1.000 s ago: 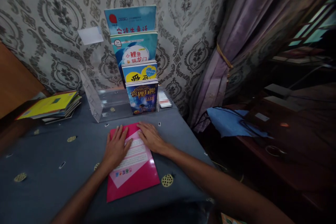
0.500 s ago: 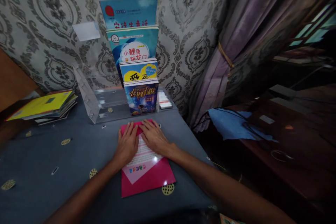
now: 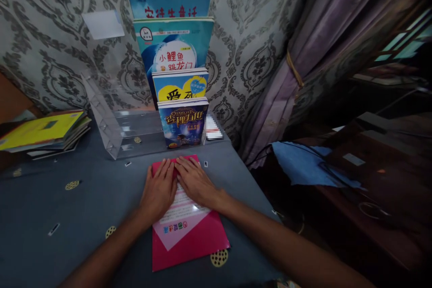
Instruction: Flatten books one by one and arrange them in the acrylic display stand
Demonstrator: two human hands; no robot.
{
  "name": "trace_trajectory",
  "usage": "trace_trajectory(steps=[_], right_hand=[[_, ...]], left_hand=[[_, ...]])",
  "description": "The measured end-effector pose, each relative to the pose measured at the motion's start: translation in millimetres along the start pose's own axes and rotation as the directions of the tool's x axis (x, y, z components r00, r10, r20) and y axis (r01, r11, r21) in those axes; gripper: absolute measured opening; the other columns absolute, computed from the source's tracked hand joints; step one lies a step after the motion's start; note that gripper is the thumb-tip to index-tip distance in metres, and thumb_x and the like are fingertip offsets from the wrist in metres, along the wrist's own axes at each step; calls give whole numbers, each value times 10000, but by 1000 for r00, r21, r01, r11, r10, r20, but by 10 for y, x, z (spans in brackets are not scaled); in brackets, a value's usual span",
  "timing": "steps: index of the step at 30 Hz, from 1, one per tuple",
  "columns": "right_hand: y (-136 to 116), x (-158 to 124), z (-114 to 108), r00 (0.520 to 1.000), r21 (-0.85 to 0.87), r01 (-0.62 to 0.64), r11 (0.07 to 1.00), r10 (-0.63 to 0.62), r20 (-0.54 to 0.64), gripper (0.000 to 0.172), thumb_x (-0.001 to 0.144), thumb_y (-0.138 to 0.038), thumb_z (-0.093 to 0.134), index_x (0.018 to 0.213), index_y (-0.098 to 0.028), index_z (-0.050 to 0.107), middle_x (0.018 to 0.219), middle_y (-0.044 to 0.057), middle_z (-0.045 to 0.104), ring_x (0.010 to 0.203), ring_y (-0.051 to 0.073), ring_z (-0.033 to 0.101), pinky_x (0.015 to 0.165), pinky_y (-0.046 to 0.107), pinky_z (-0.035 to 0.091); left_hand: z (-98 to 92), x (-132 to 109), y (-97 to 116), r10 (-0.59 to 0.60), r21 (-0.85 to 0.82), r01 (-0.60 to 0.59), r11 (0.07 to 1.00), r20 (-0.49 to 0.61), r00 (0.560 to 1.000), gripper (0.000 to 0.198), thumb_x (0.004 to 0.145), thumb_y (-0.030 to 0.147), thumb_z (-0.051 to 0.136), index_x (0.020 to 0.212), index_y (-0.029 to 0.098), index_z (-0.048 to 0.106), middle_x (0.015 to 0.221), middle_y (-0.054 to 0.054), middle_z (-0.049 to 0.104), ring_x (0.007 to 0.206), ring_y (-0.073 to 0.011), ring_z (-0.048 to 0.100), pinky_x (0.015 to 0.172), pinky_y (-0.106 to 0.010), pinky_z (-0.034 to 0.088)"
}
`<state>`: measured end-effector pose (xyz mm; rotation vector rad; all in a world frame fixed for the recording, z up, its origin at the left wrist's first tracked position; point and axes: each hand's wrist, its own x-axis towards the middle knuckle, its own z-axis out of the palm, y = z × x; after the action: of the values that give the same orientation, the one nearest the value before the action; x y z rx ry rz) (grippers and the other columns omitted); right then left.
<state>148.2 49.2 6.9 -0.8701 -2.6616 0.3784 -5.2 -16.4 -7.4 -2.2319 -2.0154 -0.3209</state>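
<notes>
Both hands press flat on pink book, lengthwise toward rack.

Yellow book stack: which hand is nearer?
Left. The left hand lies flat on the pink book, toward the yellow book stack; the right hand lies beside it, farther off.

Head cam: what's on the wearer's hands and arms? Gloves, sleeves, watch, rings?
Nothing worn. Left hand and right hand are ungloved, no rings or watch visible in the dim light. Left forearm and right forearm are uncovered to the frame edge; no sleeve in view.
</notes>
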Motion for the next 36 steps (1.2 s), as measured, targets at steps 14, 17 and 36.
trace_trajectory(steps=[14, 17, 36], right_hand=[[34, -2, 24, 1000, 26, -4, 1000, 4, 8, 479, 1007, -200, 407, 1462, -68, 476, 1524, 194, 498, 1476, 259, 385, 1235, 492, 281], [60, -10, 41, 1000, 17, -6, 1000, 7, -14, 483, 1014, -226, 408, 1477, -106, 471, 1538, 174, 487, 1484, 258, 374, 1237, 505, 271], [116, -12, 14, 999, -19, -40, 999, 40, 13, 517, 1007, -292, 436, 1460, -50, 488, 1540, 213, 469, 1485, 288, 370, 1243, 520, 237]], left_hand=[[-44, 5, -39, 47, 32, -47, 998, -9, 999, 485, 1002, 278, 377, 1437, 108, 510, 1509, -160, 522, 1451, -305, 425, 1190, -588, 306], [-42, -2, -40, 43, 32, -42, 999, -17, 999, 484, 1001, 282, 372, 1428, 112, 521, 1514, -161, 516, 1450, -310, 424, 1181, -592, 320], [-70, 5, -7, 5, 16, -6, 1000, 42, 999, 500, 1012, 290, 355, 1447, 90, 498, 1538, -165, 483, 1471, -314, 390, 1196, -610, 276]])
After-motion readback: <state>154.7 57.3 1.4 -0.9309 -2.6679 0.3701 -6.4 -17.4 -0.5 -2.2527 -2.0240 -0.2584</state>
